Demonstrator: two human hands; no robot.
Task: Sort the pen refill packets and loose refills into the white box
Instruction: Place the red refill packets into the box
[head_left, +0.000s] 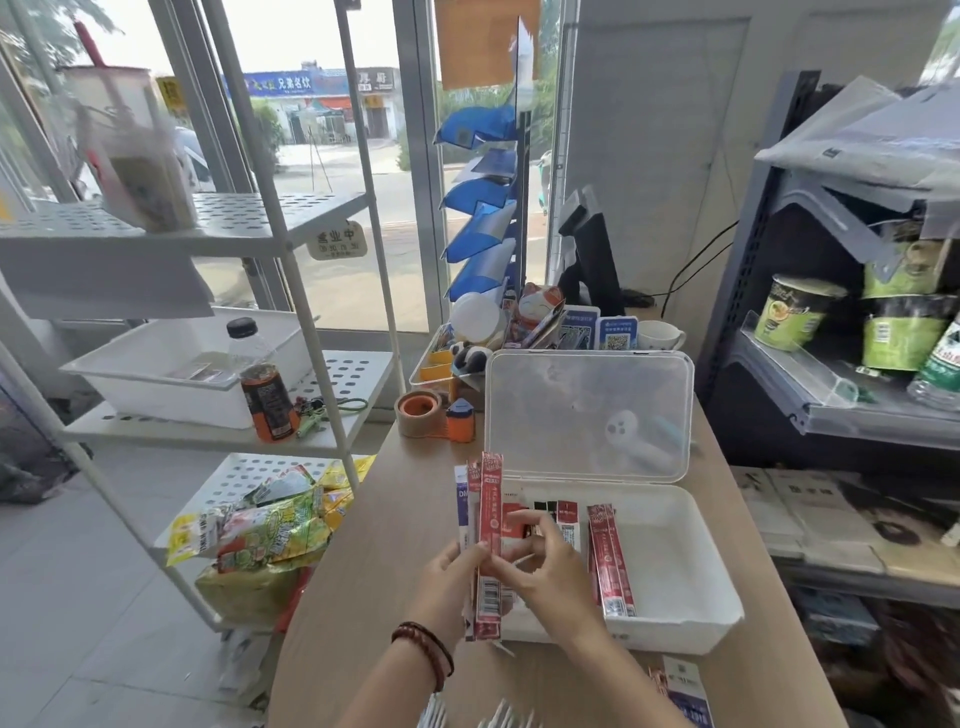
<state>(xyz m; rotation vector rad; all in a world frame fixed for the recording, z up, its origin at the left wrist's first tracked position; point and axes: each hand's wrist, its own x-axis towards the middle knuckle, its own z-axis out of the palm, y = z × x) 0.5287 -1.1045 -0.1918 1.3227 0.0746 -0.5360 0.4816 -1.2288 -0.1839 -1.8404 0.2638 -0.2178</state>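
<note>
An open white box (691, 597) with a clear hinged lid (589, 410) stands on the wooden counter. Inside it lie red refill packets (610, 558) and a few more packets (566, 519) toward the left. My left hand (447, 577) grips a bunch of long packets (485, 519), red ones in front and a white and blue one behind, held upright at the box's left edge. My right hand (545, 566) pinches the same bunch from the right. More packets (685, 691) lie at the counter's near edge.
A tape roll (418, 413) and orange dispenser (460, 418) sit behind the box, with a cluttered organiser and mug (657, 335) further back. A white rack (291, 228) with snacks stands on the left. A shelf of cup noodles (795, 317) is on the right.
</note>
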